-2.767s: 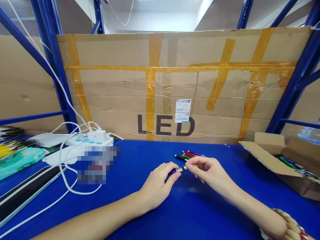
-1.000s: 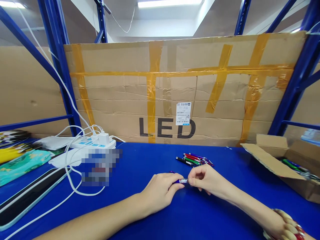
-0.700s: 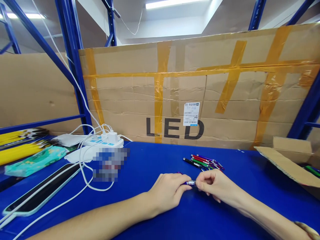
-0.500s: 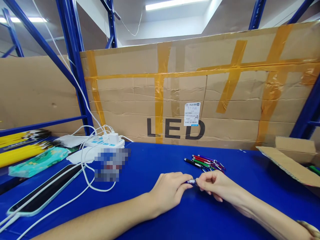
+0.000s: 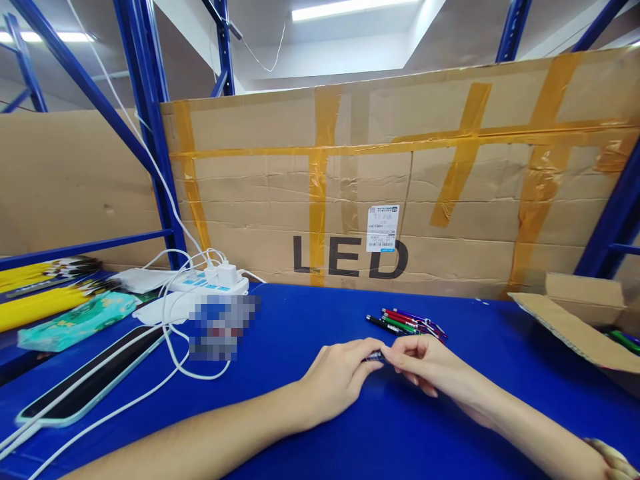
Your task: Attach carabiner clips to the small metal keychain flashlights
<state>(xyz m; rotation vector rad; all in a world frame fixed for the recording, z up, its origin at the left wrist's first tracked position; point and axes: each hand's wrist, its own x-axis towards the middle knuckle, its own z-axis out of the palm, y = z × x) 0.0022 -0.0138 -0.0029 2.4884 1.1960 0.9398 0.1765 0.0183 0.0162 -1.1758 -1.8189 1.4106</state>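
Far left on the blue table (image 5: pixel 280 320): yellow packs (image 5: pixel 35 303), a teal pack (image 5: pixel 75 323), and a dark flat device (image 5: pixel 85 377) lying face up. A white cable (image 5: pixel 173 350) loops out from the power strip (image 5: pixel 213 283).

My left hand (image 5: pixel 337 377) lies palm down, thumb and forefinger pinched on the left end of a small purple pen (image 5: pixel 374 357). The pen sits at centre view, low over the table, between my two hands; I cannot tell if it touches the surface. Its long axis runs left to right, roughly level. Only a short dark stretch of barrel shows between the fingertips, so I cannot tell which end is the tip. My right hand (image 5: pixel 425 360) grips the right end with thumb and forefinger, other fingers curled under.

Just behind the right hand, apart from it: a pile of coloured pens (image 5: pixel 407 323), side by side, axes left to right with a slight slant. A taped cardboard sheet (image 5: pixel 450 187) marked LED stands upright at the back. Far right: an open carton (image 5: pixel 575 327).
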